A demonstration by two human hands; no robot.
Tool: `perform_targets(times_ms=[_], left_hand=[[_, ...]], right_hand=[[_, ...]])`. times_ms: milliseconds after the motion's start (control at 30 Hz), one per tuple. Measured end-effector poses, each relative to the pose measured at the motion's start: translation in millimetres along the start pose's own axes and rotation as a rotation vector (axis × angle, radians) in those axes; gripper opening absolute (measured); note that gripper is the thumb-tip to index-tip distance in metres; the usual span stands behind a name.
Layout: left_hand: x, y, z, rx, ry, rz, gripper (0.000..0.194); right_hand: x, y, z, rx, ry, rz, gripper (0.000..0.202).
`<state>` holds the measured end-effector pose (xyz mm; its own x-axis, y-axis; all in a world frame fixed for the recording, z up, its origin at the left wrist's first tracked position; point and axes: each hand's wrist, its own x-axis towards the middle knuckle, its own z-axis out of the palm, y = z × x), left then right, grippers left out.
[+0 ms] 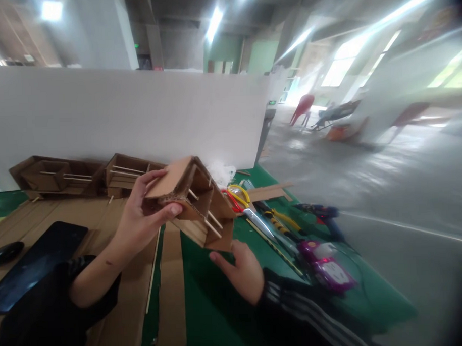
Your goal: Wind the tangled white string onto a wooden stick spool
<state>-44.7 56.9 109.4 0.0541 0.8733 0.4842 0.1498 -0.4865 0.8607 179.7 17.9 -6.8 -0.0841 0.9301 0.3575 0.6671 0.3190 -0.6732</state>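
A cardboard box [192, 212] with open compartments and thin wooden sticks across them is held up, tilted, above the table. My left hand [152, 208] is closed on its upper left end, the thumb on the near face and fingers over the top. At the lower right end, my right hand [244, 271] is against the box, its thumb under the bottom edge. Some right-hand fingers are hidden behind the cardboard. Two similar cardboard boxes, one at the far left [30, 175] and one beside it [115, 164], stand at the table's back.
Scissors [257, 220], pliers [286, 221], a glue gun [323, 212] and a purple device [327, 268] lie right on the green table [205, 295]. A dark phone-like slab [40, 260] rests on the cardboard sheet [117, 298] at left. A white partition [138, 115] stands behind.
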Motion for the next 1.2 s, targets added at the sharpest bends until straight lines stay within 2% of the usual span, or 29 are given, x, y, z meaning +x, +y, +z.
perform_targets(times_ms=[133, 233, 333, 467, 567, 667, 733, 833, 1000, 1200], left_hand=[[9, -12, -11.0, -0.020, -0.179, -0.025, 0.055], [9, -21, -12.9, -0.007, -0.267, -0.047, 0.046], [4, -23, -9.7, -0.018, -0.275, -0.042, 0.042], [-3, -16, -4.4, 0.019, -0.242, -0.018, 0.046], [-5, -11, -1.6, 0.062, -0.223, 0.001, 0.049], [-6, -9, 0.5, 0.093, -0.264, 0.004, 0.047], [-7, -10, 1.9, 0.121, -0.308, -0.010, 0.047], [-10, -12, 5.2, 0.156, -0.368, -0.017, 0.053], [-7, -17, 16.6, 0.155, -0.449, 0.027, 0.060], [9, -31, 34.8, 0.008, -0.529, 0.055, 0.071]], right_hand=[[-18, -5, 1, -0.169, -0.181, -0.160, 0.017], [-28, -9, -1, -0.243, -0.238, -0.245, 0.023], [-31, -9, 0, -0.302, -0.240, -0.259, 0.025], [-26, -5, 2, -0.351, -0.218, -0.242, 0.028], [-23, -3, 3, -0.388, -0.130, -0.253, 0.030], [-25, 1, 3, -0.444, -0.065, -0.268, 0.039], [-26, 3, 2, -0.435, -0.065, -0.232, 0.036], [-23, 7, -2, -0.345, -0.112, -0.115, 0.017], [-5, 8, -12, -0.434, -0.272, 0.006, 0.027], [2, 11, -9, -0.560, -0.281, 0.100, 0.031]])
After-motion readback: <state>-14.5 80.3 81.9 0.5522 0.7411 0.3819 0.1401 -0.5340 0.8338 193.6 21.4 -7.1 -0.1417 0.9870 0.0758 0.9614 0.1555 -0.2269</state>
